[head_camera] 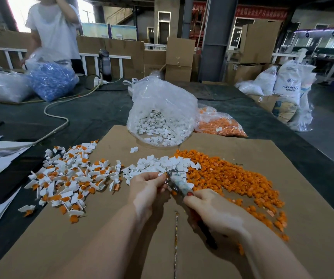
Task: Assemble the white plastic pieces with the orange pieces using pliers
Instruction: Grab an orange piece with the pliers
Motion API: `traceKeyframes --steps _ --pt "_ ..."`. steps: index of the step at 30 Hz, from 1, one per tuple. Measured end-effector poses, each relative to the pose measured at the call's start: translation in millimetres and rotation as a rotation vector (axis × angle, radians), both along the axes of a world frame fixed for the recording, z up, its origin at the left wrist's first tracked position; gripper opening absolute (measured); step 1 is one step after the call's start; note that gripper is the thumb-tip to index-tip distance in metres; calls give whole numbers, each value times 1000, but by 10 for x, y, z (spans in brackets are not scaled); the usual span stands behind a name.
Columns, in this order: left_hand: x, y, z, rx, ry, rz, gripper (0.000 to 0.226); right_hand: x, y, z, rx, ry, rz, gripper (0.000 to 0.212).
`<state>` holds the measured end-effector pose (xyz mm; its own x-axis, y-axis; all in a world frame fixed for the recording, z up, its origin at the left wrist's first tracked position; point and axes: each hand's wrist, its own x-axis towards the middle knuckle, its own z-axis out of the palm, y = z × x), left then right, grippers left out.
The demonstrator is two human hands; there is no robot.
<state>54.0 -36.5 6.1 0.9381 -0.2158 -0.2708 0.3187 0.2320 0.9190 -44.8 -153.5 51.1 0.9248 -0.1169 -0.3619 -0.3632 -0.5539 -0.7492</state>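
Head view first gives us the table, dark-covered and wide, with a big sheet of cardboard laid over our end of it, we judge to give a smooth, pale working face that keeps small parts from getting lost. At the sheet's far edge sits a clear bag of white pieces, its mouth open towards us, and just behind and to its right a bag of orange pieces; both look parked as refill stock, near but off the working patch. On the cardboard the loose orange pieces spread wide to our right, touching a smaller heap of loose white plastic pieces in the middle, so either kind is a short reach away. The finished assemblies lie scattered to the left, spilling up to the sheet's left edge and apart from the raw heaps. Bare cardboard lies in front of our forearms, which leaves room to draw the hands back or drop a done part leftward. Our right hand is clenched round the handles of the pliers, whose nose points up and left. Our left hand pinches a white piece against that nose; whether an orange part is already seated in it we cannot tell.
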Motion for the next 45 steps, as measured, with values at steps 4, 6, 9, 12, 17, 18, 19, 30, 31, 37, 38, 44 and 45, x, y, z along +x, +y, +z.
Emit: traceKeyframes --steps 4,6,9,12,17,18,19,30,31,37,38,44,45 --pt "-10 -13 -23 3 10 -3 4 19 34 -94 -285 -108 -9 32" --pt "-14 -26 -40 13 12 -8 5 22 37 -153 -295 -124 -33 32" --pt "-35 -44 -80 16 6 -4 7 20 32 -229 -315 -134 -64 31" --pt "-64 -58 -129 -14 9 1 11 5 11 -270 -326 -157 -82 32" --pt "-72 -78 -194 -33 -8 18 3 -29 -79 -364 -329 -225 -225 37" --pt "-87 -78 -211 -9 -37 13 4 -30 -113 -389 -366 -245 -273 37" --pt "-96 -77 -230 44 -82 10 5 -27 -150 -409 -421 -268 -320 37" --pt "-142 -29 -326 571 -550 -98 23 10 -512 -636 -1209 -235 -388 66" --pt "-139 -28 -327 583 -569 -105 23 14 -487 -629 -1198 -294 -394 66" --pt "-158 -23 -292 509 -562 -170 22 120 -26 -692 -788 -867 -109 27" --pt "-171 -9 -277 484 -543 -181 23 128 37 -713 -723 -881 -82 20" --pt "-249 58 -242 383 -513 -291 39 133 94 -769 -496 -864 -160 6" --pt "-259 49 -242 407 -534 -277 38 121 95 -769 -472 -877 -172 6"
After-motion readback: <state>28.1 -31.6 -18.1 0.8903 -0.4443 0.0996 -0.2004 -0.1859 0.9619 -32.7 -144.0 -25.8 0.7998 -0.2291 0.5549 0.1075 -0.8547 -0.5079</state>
